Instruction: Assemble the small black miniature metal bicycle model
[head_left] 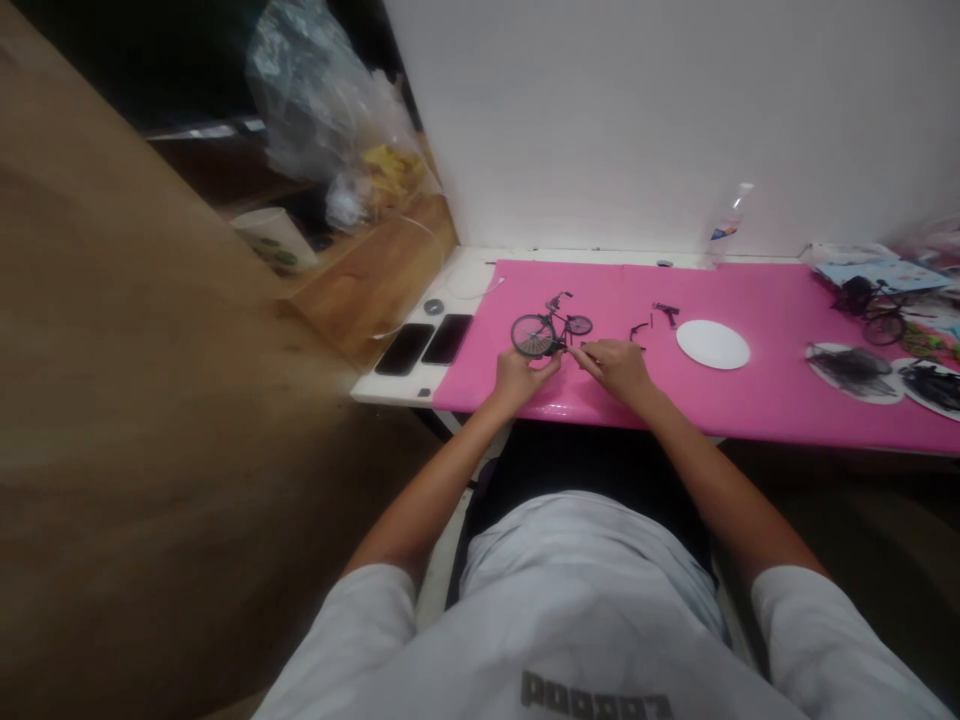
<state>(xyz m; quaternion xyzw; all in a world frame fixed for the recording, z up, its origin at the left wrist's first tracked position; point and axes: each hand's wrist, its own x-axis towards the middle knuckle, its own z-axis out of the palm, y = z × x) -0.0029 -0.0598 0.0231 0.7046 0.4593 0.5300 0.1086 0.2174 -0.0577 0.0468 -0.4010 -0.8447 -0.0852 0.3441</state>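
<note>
A small black model bicycle point(553, 328) is held over the pink table cover, its larger wheel to the left and its smaller one to the right. My left hand point(523, 378) grips it at the lower edge near the big wheel, thumb and fingers closed. My right hand point(613, 366) is closed in a pinch at the bicycle's lower right side; whatever lies between its fingertips is too small to make out. Just beyond the right hand lie a thin curved black part point(638, 330) and a black, pistol-shaped piece point(666, 313).
A white plate point(712, 344) lies right of my hands. Farther right are plates of dark parts point(855, 372) and another black model bicycle point(881, 312). Two phones point(405, 349) lie at the left end. A plastic bottle point(730, 222) stands by the white wall.
</note>
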